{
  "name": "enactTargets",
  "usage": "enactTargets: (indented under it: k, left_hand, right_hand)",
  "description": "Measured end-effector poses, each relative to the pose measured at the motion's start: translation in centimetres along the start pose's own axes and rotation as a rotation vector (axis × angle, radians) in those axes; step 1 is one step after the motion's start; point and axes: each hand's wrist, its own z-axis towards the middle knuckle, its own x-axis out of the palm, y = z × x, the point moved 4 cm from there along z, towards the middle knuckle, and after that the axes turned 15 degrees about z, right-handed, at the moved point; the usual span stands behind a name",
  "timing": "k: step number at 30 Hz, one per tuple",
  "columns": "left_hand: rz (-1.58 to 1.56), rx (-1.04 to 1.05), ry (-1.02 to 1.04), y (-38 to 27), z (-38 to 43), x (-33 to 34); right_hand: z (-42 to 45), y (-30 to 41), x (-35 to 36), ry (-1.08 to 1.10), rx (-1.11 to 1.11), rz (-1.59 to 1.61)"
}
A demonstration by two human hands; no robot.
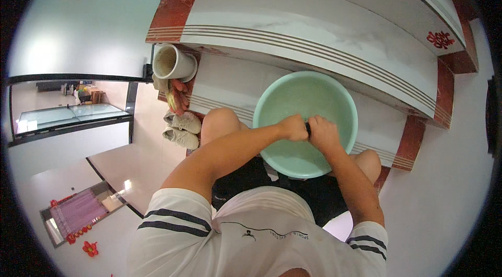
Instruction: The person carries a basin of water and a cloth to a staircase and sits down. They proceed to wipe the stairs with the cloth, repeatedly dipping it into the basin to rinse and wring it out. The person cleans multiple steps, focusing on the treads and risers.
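Observation:
A round, pale green plastic basin point(349, 92) stands before me on a marble step, between my knees. What looks like water covers its bottom, though how deep I cannot tell. My left hand point(294, 128) and my right hand point(324, 132) are held side by side over the basin, both closed as fists. Between them shows a small bit of a dark item point(308, 130), perhaps cloth, which both hands grip. Most of it is hidden by my fingers.
Marble steps point(306, 14) with brown-red ends rise beyond the basin. On the left are a white pot point(172, 61), a pair of stained gloves point(177, 96) and a pair of pale lace-up shoes point(181, 130). A doorway point(70, 108) opens farther left.

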Motion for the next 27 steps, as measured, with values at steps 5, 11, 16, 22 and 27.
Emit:
enactTargets:
  k: [5, 11, 16, 22, 27]
  left_hand:
    - [0.046, 0.005, -0.041, 0.5, -1.5, -2.0]
    - [0.571, 0.627, -0.716, -2.6, -7.5, -7.7]
    - [0.577, 0.782, -0.433, -3.5, -7.3, -7.4]
    - [0.431, 0.302, 0.001, -4.1, -5.2, -5.7]
    - [0.339, 0.083, 0.055, -3.9, -4.3, -5.1]
  right_hand:
    - [-0.1, 1.1, -1.6, -0.021, 0.103, 0.148]
    - [-1.6, -1.3, -1.3, 0.322, 0.951, 1.532]
    - [-1.9, 3.3, -2.8, 0.772, 0.938, 1.708]
    - [0.4, 3.3, -3.5, 0.732, 0.659, 0.966]
    - [0.8, 1.7, 0.3, 0.49, 0.216, 0.327]
